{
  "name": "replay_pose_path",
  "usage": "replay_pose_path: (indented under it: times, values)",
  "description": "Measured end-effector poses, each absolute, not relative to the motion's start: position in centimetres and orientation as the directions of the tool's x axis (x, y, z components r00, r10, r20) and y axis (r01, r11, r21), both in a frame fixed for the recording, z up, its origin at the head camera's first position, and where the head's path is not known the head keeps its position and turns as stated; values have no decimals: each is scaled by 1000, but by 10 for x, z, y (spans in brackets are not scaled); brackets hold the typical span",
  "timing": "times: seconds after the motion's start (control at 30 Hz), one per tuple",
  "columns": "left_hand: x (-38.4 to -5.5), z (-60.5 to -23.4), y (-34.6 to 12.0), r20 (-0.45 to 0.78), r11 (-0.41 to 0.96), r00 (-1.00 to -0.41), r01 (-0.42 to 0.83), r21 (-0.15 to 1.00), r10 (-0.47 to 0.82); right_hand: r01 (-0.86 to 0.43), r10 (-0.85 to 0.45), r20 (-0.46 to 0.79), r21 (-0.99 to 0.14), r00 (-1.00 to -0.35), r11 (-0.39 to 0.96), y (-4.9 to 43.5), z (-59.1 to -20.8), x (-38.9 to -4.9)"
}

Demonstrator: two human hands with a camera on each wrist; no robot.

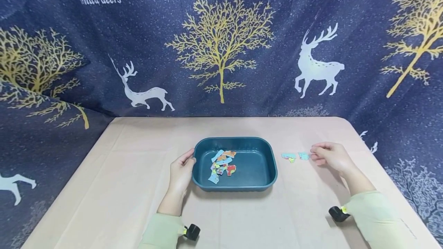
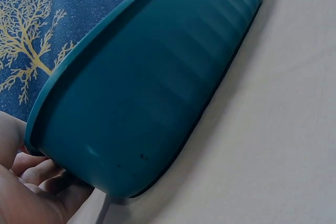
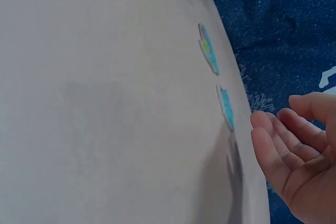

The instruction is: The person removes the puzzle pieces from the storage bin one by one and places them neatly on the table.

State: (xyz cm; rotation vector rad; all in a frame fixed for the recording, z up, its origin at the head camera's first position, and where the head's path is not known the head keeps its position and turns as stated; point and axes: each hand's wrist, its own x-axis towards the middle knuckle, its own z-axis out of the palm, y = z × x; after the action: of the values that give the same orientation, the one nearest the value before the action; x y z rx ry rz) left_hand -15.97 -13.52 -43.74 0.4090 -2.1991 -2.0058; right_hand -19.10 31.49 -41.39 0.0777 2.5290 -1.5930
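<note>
A dark teal rectangular basin (image 1: 256, 185) stands on the table at the middle of the head view. My left hand (image 1: 180, 174) grips its left end, the thumb at the rim and the fingers against the outer wall, as the left wrist view also shows. Several small, flat, ragged-edged colourful pieces (image 1: 231, 170) lie in its left half. Right of the basin, a blue and yellow piece (image 1: 288, 156) and a light blue piece (image 1: 303, 156) lie side by side. My right hand (image 1: 330, 156) hovers just right of the light blue piece (image 3: 227, 107), fingers loosely bent and holding nothing.
A pale cloth covers the table (image 1: 138, 187). Behind it hangs a dark blue curtain (image 1: 242, 87) with gold trees and white deer. Each forearm bears a small black camera, one on the left wrist (image 1: 192, 232) and one on the right (image 1: 338, 214).
</note>
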Motion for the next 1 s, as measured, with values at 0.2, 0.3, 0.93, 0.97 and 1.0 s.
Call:
replay_pose_path:
  times: [0.2,0.3,0.93,0.97,1.0]
  values:
    - [-160,-437,-135,-95,89,-951,-127,988,-295,86,-61,-120,-910,-991,405,308,-405,-191]
    - [-159,-438,-134,-90,92,-950,-123,988,-299,52,-72,-87,-918,-994,392,303,-401,-191]
    - [-158,-439,-135,-93,106,-951,-130,986,-296,-2,-162,-54,-944,-985,331,258,-381,-192]
    - [-159,-439,-135,-94,106,-951,-130,986,-295,-3,-165,-54,-945,-985,327,256,-381,-192]
    - [-159,-439,-135,-94,105,-951,-130,986,-295,-3,-170,-54,-947,-984,321,254,-380,-192]
